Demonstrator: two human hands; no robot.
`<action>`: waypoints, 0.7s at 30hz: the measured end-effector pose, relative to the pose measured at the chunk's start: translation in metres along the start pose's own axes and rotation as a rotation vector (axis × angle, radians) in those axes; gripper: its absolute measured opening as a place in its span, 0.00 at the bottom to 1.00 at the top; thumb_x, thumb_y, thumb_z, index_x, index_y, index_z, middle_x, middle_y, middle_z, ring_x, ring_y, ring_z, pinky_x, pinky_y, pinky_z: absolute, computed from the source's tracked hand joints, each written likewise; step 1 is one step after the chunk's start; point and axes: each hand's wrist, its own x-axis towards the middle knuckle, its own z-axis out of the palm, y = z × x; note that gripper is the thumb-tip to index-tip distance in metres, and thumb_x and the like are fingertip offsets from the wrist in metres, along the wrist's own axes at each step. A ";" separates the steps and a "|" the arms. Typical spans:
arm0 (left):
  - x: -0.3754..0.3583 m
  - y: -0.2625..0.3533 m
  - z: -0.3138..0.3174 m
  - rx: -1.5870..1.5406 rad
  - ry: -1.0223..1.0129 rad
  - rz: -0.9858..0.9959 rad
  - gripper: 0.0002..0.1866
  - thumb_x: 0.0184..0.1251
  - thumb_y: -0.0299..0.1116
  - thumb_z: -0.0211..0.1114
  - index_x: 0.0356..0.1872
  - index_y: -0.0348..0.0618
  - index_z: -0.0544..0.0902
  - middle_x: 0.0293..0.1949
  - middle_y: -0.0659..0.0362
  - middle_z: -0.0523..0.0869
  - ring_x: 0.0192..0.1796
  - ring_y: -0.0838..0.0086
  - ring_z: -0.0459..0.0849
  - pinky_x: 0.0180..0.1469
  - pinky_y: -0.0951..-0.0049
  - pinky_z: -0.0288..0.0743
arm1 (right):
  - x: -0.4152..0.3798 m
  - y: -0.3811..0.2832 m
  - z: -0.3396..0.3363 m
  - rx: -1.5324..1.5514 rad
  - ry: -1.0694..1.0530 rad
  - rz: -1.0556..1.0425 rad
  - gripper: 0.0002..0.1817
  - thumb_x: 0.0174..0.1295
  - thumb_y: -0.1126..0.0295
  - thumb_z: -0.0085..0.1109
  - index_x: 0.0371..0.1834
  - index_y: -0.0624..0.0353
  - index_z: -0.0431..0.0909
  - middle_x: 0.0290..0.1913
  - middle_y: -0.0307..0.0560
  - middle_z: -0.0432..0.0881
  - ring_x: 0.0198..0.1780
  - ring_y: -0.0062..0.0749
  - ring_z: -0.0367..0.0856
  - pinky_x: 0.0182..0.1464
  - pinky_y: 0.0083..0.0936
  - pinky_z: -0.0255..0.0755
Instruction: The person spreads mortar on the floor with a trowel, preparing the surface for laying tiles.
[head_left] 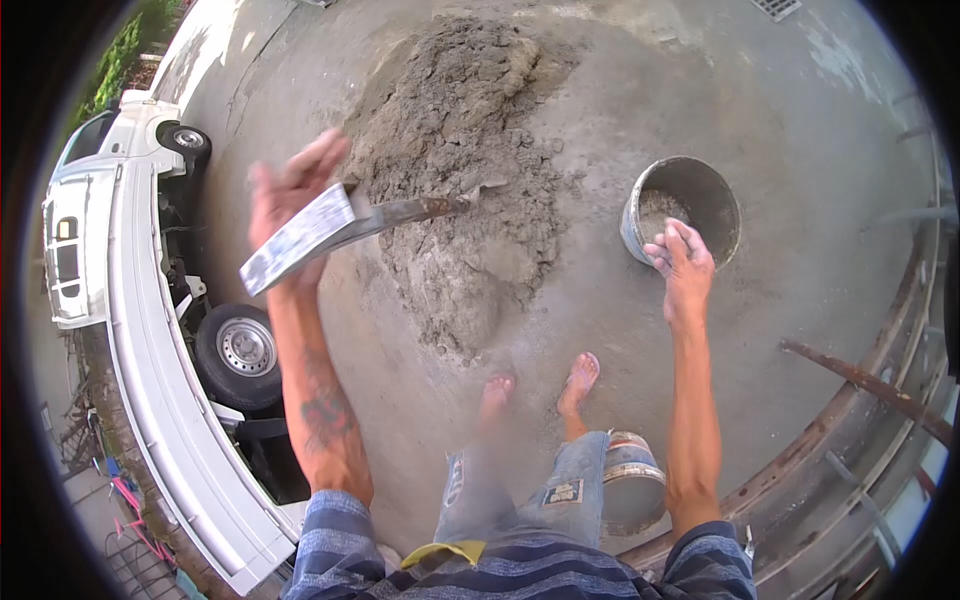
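A tool with a pale flat end and a darker curved shaft reaches towards a heap of wet grey mortar. My left hand is blurred behind the pale end, its fingers spread and not wrapped round the tool. Whether the palm touches it cannot be made out. At the right, my right hand is in front of the near rim of a grey bucket, fingers curled towards the thumb. Anything between those fingers is too small to tell. Grey material lies in the bucket.
A white truck with dark wheels stands along the left. My bare feet are on the wet concrete floor. Beside my leg is a second bucket. A rusty bar and curved metal rails lie at the right.
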 end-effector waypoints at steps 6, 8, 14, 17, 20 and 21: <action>-0.034 -0.088 -0.001 0.126 -0.370 -0.233 0.20 0.66 0.38 0.48 0.27 0.33 0.84 0.34 0.54 0.87 0.31 0.73 0.81 0.35 0.74 0.75 | -0.198 -0.136 0.159 -0.132 -0.185 -0.572 0.31 0.66 0.56 0.57 0.67 0.60 0.61 0.63 0.49 0.67 0.67 0.35 0.64 0.56 0.28 0.69; -0.095 -0.098 0.016 0.351 -0.294 -0.151 0.19 0.66 0.38 0.48 0.27 0.38 0.86 0.33 0.55 0.87 0.39 0.70 0.81 0.51 0.69 0.72 | -0.248 -0.091 0.180 -0.126 0.018 -0.507 0.37 0.64 0.61 0.60 0.72 0.57 0.52 0.67 0.50 0.61 0.68 0.38 0.62 0.56 0.29 0.68; -0.248 -0.195 -0.005 0.741 -0.321 -0.075 0.18 0.59 0.36 0.56 0.50 0.40 0.78 0.68 0.34 0.62 0.74 0.48 0.54 0.70 0.48 0.52 | -0.355 0.073 0.137 0.543 0.589 0.146 0.19 0.57 0.74 0.60 0.51 0.56 0.68 0.57 0.48 0.69 0.59 0.39 0.71 0.54 0.38 0.72; -0.224 -0.219 -0.018 0.734 -0.112 -0.488 0.33 0.56 0.38 0.62 0.62 0.31 0.66 0.67 0.30 0.60 0.72 0.48 0.57 0.72 0.56 0.51 | -0.385 0.122 0.139 0.485 0.454 0.161 0.12 0.52 0.79 0.57 0.41 0.56 0.72 0.58 0.45 0.70 0.59 0.39 0.72 0.56 0.39 0.72; -0.168 -0.295 -0.056 0.901 -0.038 -0.671 0.40 0.55 0.35 0.63 0.63 0.19 0.56 0.57 0.32 0.74 0.60 0.48 0.75 0.61 0.63 0.69 | -0.401 0.104 0.174 0.580 0.208 0.273 0.12 0.48 0.80 0.56 0.37 0.56 0.74 0.63 0.43 0.68 0.58 0.38 0.72 0.58 0.40 0.70; -0.143 -0.334 -0.079 0.735 -0.016 -0.748 0.40 0.54 0.33 0.62 0.63 0.17 0.55 0.51 0.35 0.78 0.53 0.50 0.80 0.53 0.62 0.74 | -0.403 0.103 0.183 0.624 0.157 0.298 0.12 0.47 0.80 0.56 0.36 0.56 0.74 0.65 0.41 0.68 0.57 0.38 0.72 0.58 0.39 0.70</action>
